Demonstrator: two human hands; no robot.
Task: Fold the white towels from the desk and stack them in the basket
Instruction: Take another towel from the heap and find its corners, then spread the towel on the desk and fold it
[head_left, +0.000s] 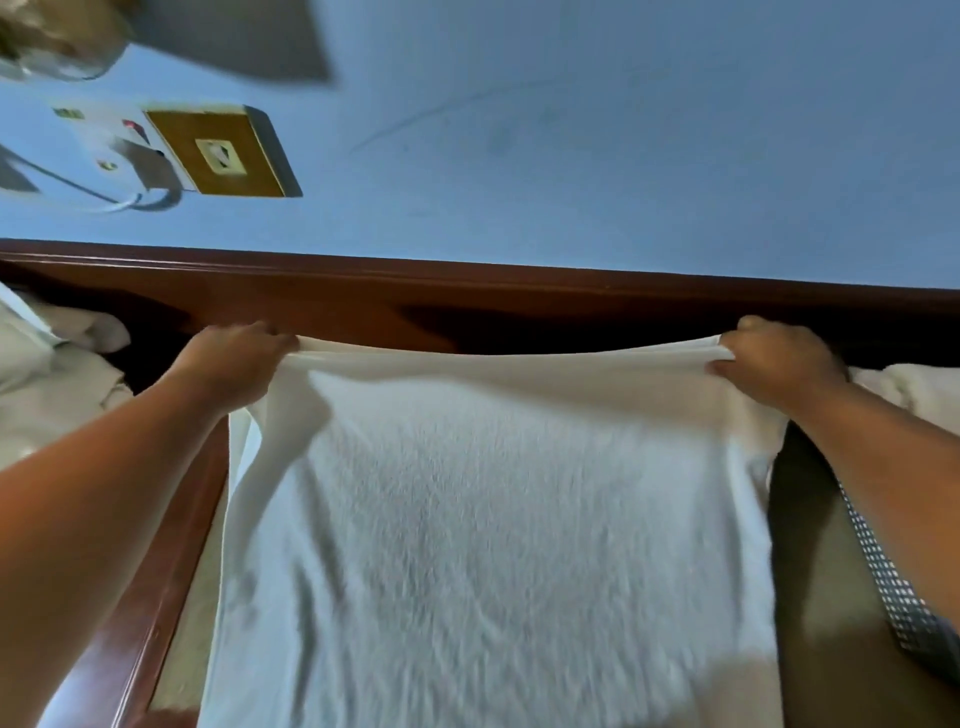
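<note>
The broad white terry-cloth towel (493, 519) hangs spread in front of me. Both my arms reach forward, left hand (236, 358) and right hand (779, 358) each clenched on an upper corner, pulling the top edge taut. Beyond lies the red-brown wooden tabletop (467, 291) with crumpled white towels (52, 374) at both ends. Behind is a blue wall (623, 130) with a brass socket plate (223, 153).

White towel (493, 519): terry cloth, nubby rough pile, matt; smoother flat weave along top hem. 2 side heaps, left towel heap (47, 395) and right towel heap (914, 389): same soft matt cloth. Desk (363, 291): reddish wood, polished, slight gloss. Wall (623, 130): painted, smooth, matt. Socket plate (223, 153): brass-coloured, satin sheen. Checked strip (883, 577): woven cloth.
</note>
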